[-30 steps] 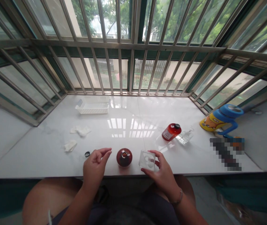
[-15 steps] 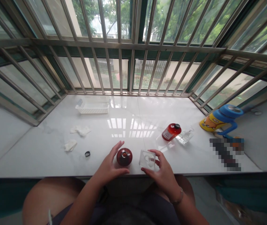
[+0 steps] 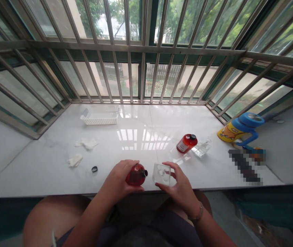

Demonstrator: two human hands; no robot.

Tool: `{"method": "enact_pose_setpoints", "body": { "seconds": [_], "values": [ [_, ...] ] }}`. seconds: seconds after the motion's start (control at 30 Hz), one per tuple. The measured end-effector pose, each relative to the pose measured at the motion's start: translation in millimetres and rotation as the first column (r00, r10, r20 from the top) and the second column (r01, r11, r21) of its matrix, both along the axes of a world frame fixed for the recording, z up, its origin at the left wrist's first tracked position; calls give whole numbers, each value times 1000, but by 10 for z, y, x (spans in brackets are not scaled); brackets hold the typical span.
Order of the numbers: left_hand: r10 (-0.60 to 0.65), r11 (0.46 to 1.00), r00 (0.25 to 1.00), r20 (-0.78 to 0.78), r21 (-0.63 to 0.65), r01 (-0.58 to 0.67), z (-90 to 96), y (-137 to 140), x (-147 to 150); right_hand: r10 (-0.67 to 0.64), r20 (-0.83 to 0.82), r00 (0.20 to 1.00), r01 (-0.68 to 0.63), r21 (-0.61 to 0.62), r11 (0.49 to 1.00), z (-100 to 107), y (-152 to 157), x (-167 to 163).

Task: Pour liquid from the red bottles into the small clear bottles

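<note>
My left hand (image 3: 122, 176) is wrapped round a red, uncapped bottle (image 3: 135, 175), which tilts to the right with its dark open mouth toward the other hand. Between the thumb and fingers of my right hand (image 3: 178, 179) is a clear, square-edged glass bottle (image 3: 161, 174); a small gap separates the two bottles. A black ring-shaped cap (image 3: 94, 169) lies on the white counter to the left of my left hand. Past my right hand stands a second red bottle (image 3: 186, 143) with a black cap and a white label, and another clear glass bottle (image 3: 201, 148) beside it.
Crumpled white tissues (image 3: 86, 144) lie at the left of the counter (image 3: 136, 116). A white plastic basket (image 3: 100, 118) sits at the back near the barred window. On the right are a blue and yellow flask (image 3: 240, 127) and a blurred-out dark object (image 3: 244, 166).
My left hand has closed round the red bottle, which was upright between spread fingers and now leans to the right. My right hand still holds the clear bottle in about the same place.
</note>
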State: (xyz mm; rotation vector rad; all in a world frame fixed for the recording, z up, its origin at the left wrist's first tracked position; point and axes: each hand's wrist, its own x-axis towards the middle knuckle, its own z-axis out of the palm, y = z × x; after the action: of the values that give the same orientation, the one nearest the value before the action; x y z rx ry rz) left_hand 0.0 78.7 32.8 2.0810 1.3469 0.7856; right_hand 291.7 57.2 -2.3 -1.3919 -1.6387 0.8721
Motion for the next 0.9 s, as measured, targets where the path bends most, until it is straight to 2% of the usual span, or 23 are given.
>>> {"method": "enact_pose_setpoints", "body": {
  "seconds": [0.07,0.23,0.4,0.7,0.9],
  "values": [
    [-17,1000,998,-60,25,19,58,2,-2,18,24,1000,-19,22,1000,22,7,-13],
    [31,999,991,-132,24,-28,106,-11,12,55,67,996,-61,89,994,63,25,-50],
    [-22,999,986,-166,42,29,97,-16,48,88,141,986,-104,112,988,79,30,-55],
    [-27,1000,996,-84,-4,27,12,-54,103,152,273,950,-213,210,954,182,35,-39],
    [-6,998,1000,-4,-63,6,-73,-76,118,177,355,918,-265,217,940,300,68,-10]
  ]
}}
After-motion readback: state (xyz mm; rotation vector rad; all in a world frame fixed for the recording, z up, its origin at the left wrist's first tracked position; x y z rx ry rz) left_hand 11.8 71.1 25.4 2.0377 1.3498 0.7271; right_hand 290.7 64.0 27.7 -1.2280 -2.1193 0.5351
